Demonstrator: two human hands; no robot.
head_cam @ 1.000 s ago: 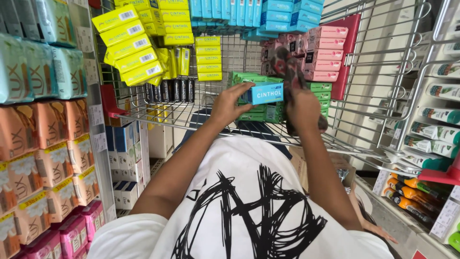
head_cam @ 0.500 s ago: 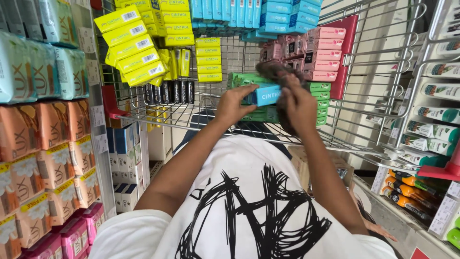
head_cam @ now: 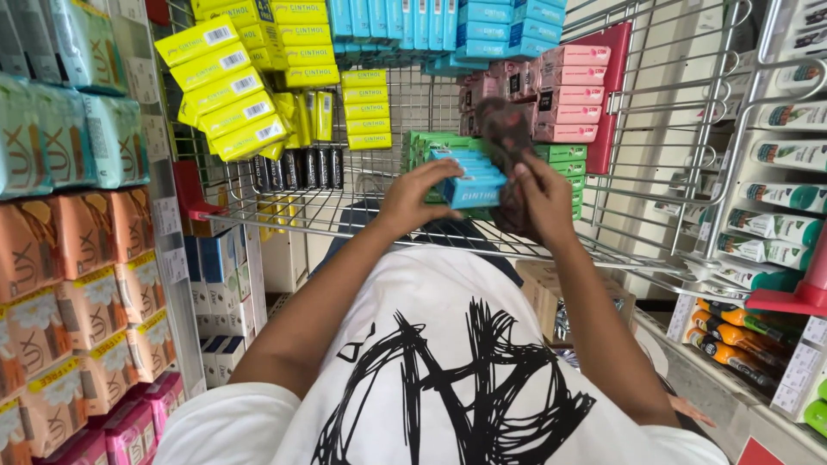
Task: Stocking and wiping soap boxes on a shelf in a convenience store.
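Fingers of both hands grip blue box above wire cart.

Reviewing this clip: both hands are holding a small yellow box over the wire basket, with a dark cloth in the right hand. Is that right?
Not quite. The head view shows the box is light blue, not yellow; the yellow boxes are stacked further back on the left. The rest stands: the left hand and the right hand hold it over the wire basket, with a dark cloth in the right hand.
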